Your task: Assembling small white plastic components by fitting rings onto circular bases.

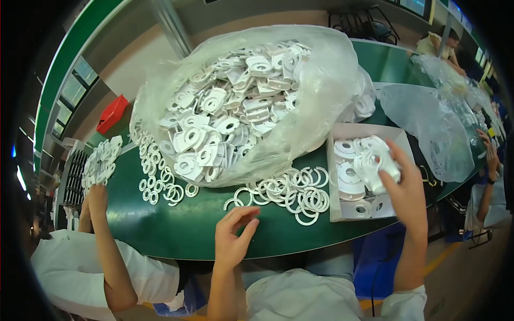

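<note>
Over the white open box (335, 200) at the right, my right hand (408, 187) grips a white plastic part (373, 170) with a round, ring-like centre, its thumb and fingers on the part's edge. Similar white parts with round holes (349, 172) lie in the box beneath it. My left hand (233, 235) hovers at the table's near edge, fingers loosely curved and thumb apart, with nothing in it. Just beyond that hand is a loose pile of thin white rings (309, 199), some of them open C-shapes.
A big clear plastic bag (324, 91) heaped with white parts (214, 101) fills the table's middle. Smaller white rings (152, 179) lie left of it. At the left a co-worker's hand (96, 200) is near stacked white parts (104, 158). A red bin (112, 114) stands behind.
</note>
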`<move>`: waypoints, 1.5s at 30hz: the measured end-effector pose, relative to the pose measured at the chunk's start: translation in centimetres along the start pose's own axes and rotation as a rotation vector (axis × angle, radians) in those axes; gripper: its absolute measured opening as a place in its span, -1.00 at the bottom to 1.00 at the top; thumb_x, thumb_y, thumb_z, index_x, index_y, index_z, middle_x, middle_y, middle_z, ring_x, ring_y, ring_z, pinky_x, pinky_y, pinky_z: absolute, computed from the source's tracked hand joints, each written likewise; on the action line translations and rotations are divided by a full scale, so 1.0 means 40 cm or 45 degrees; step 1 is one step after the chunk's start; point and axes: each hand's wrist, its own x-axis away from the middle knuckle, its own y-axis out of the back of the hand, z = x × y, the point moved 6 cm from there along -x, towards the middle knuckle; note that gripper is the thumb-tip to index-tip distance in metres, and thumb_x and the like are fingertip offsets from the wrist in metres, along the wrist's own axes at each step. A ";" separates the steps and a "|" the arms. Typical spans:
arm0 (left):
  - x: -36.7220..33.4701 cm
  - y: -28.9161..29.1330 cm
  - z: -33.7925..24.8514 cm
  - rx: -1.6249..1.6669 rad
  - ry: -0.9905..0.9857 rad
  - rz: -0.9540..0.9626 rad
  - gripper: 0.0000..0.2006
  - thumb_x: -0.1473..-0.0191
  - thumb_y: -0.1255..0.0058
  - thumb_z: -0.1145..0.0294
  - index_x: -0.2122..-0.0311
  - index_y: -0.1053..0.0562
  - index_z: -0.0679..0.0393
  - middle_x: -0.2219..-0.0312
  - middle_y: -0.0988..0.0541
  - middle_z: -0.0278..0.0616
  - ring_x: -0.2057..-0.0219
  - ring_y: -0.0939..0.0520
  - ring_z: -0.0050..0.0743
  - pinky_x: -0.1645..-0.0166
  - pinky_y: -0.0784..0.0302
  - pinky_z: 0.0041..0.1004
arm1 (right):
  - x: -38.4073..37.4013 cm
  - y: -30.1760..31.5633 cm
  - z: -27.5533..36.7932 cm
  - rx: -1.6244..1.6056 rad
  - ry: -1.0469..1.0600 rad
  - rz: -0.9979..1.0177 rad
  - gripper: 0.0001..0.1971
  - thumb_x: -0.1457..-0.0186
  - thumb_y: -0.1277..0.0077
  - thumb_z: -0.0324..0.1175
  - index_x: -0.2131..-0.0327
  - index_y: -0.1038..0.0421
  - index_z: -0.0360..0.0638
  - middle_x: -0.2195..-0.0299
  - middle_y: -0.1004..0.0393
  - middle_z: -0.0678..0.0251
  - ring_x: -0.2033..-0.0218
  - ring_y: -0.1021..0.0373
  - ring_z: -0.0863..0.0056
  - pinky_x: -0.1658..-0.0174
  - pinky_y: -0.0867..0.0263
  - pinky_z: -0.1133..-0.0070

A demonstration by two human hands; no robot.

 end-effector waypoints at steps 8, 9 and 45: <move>-0.273 0.013 -0.094 -0.524 -0.479 -0.397 -0.87 0.03 0.01 0.61 0.34 -0.53 0.24 0.47 -0.54 -0.20 0.50 -0.52 -0.52 0.50 -0.37 -0.56 | -0.112 0.009 -0.040 0.152 0.229 -0.064 -0.60 0.00 0.03 -0.57 0.01 -0.34 -0.24 0.03 -0.37 0.19 0.07 -0.37 0.36 0.03 -0.28 0.54; -0.311 -0.010 -0.114 -0.628 -0.557 -0.388 -0.85 0.05 0.01 0.61 0.33 -0.53 0.22 0.47 -0.54 -0.21 0.51 -0.52 -0.49 0.51 -0.39 -0.58 | -0.112 0.037 -0.045 0.350 0.249 -0.123 -0.60 0.01 0.02 -0.55 0.03 -0.35 -0.22 0.02 -0.36 0.18 0.03 -0.36 0.31 -0.02 -0.25 0.50; -0.066 0.073 -0.113 0.088 -0.293 -0.476 -0.52 0.16 0.03 0.80 0.02 -0.35 0.39 0.26 -0.43 -0.21 0.22 -0.46 -0.50 0.06 -0.39 -0.50 | -0.459 0.409 -0.579 1.554 0.121 0.010 -0.69 -0.02 0.07 -0.15 0.21 -0.49 -0.04 0.22 -0.51 0.15 0.10 -0.40 0.29 0.05 -0.32 0.46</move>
